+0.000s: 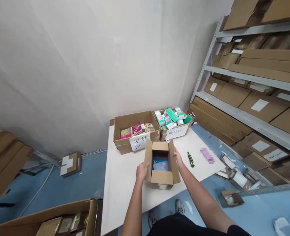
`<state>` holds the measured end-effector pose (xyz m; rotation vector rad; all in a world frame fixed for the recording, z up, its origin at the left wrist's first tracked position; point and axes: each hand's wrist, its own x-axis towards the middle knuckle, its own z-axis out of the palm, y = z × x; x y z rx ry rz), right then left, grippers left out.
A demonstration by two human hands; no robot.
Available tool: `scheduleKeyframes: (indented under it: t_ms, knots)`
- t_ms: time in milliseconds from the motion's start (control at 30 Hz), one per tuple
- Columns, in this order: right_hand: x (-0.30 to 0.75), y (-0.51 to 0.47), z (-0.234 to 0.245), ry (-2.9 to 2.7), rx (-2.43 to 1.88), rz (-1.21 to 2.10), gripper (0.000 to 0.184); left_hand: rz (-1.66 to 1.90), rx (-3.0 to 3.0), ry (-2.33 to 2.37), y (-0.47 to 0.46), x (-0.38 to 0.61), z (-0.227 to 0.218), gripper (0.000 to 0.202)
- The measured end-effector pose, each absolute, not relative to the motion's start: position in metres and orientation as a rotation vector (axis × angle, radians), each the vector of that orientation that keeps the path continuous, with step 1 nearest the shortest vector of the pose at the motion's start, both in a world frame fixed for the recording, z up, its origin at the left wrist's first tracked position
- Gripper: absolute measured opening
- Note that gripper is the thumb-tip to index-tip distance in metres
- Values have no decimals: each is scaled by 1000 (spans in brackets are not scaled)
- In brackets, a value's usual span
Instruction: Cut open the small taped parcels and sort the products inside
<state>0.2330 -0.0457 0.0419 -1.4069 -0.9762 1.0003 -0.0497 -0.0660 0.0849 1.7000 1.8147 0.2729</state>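
Observation:
A small open cardboard box (162, 177) sits on the white table (120, 177) in front of me, flaps up, with a clear plastic bag and something blue inside. My left hand (142, 171) grips its left flap and wall. My right hand (177, 155) holds the right flap from outside, fingers curled on it. A black and yellow utility knife (190, 159) lies on the table just right of my right hand.
Two labelled cardboard boxes stand at the table's far edge: the left box (132, 131) holds colourful packets, the right box (174, 123) green and white packs. Metal shelving (248, 85) with flat cartons fills the right. Scraps and boxes (230, 198) litter the blue floor.

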Motion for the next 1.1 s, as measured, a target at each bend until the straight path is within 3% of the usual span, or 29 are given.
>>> scheduleKeyframes:
  t_ms: [100,167,267,367,433,533,667,733,933,1100]
  knots:
    - [265,-62,31,-807,-1348,1209,72,362,1541,1897,-73,-70,65,46]
    - [281,-75,17,-822,-1500,1208,74,389,1576,2000,-79,-69,53,60]
    - [284,-90,-1,-1010,-1807,855,72,424,1856,1961,-85,-47,43,60]
    - [265,-94,-5,-1294,-1928,442,49,338,2096,1792,-82,-17,45,54]
    - [247,-92,2,-1494,-1970,376,41,213,2145,1785,-77,0,53,44]
    - [225,-90,21,-1660,-2110,462,45,-8,2057,1898,-70,19,69,38]
    - [214,-96,47,-1721,-2300,638,67,-111,1948,1888,-61,33,90,38]
    - [215,-98,52,-1740,-2311,641,67,-158,1905,1864,-56,34,96,45]
    - [231,-89,60,-1774,-2327,674,42,-234,1846,1519,-37,5,98,77]
    - [231,-85,59,-1877,-2388,683,59,-327,1900,1268,-64,-15,78,131]
